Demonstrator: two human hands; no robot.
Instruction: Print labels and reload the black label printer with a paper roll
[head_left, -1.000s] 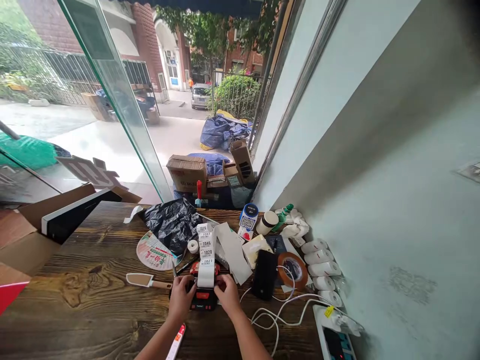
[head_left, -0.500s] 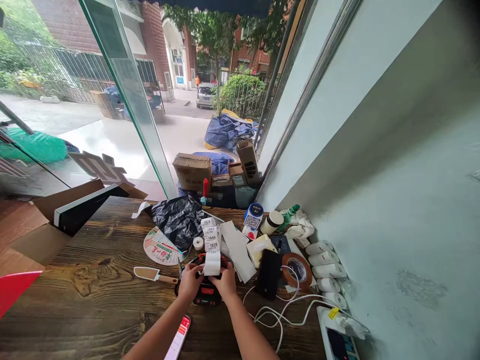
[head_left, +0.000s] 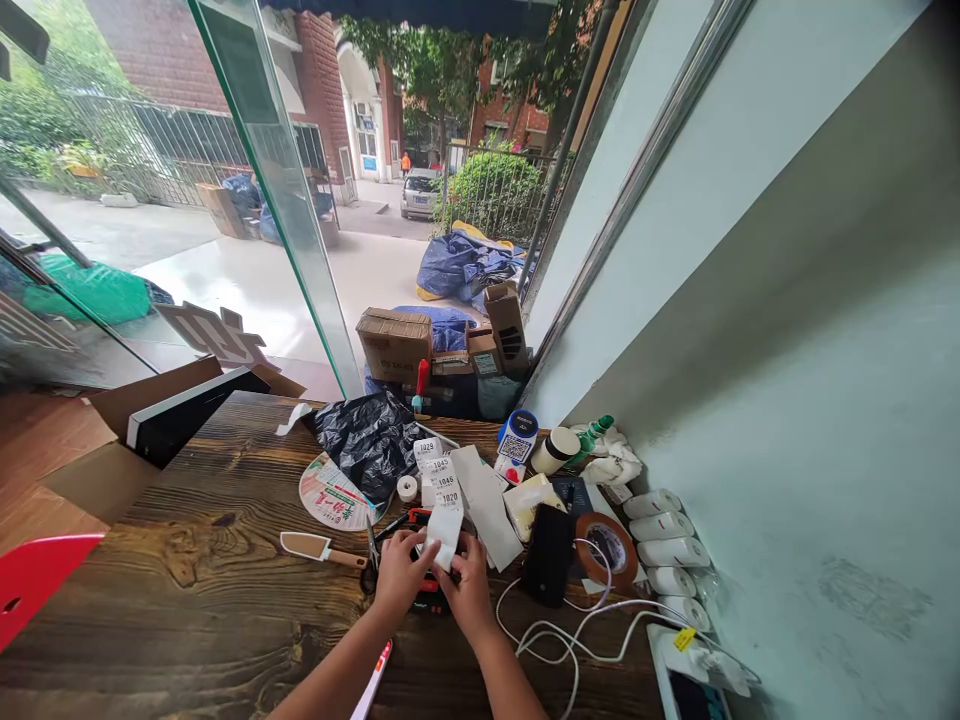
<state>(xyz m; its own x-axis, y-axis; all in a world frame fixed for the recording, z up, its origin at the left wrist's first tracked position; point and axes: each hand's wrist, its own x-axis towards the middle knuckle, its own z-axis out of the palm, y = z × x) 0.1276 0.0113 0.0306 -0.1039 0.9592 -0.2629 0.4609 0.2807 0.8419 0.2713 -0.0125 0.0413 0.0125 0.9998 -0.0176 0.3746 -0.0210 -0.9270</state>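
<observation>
A strip of white printed labels [head_left: 444, 528] runs up from between my hands, with numbers such as 1046 and 1020 on its far part. My left hand [head_left: 403, 575] pinches its near end from the left, the thumb lying on the paper. On the other side, the fingers of my right hand [head_left: 466, 585] close on the same end. Beneath both hands is a small black and red device [head_left: 430, 600], mostly covered by them. Left of it, a knife in a tan sheath [head_left: 319, 548] points away, and scissors [head_left: 370, 565] lie partly behind my left hand.
A black plastic bag [head_left: 367, 440] and a round paper fan [head_left: 337, 495] lie beyond my hands. To the right are a black phone [head_left: 547, 555], brown tape [head_left: 604, 550], white cables [head_left: 555, 640] and several white rolls [head_left: 667, 552] along the wall.
The near end of the label strip has lifted and tilted to the right, with both hands closing in around it. The whole view has shifted slightly, so things on the table appear farther right.
</observation>
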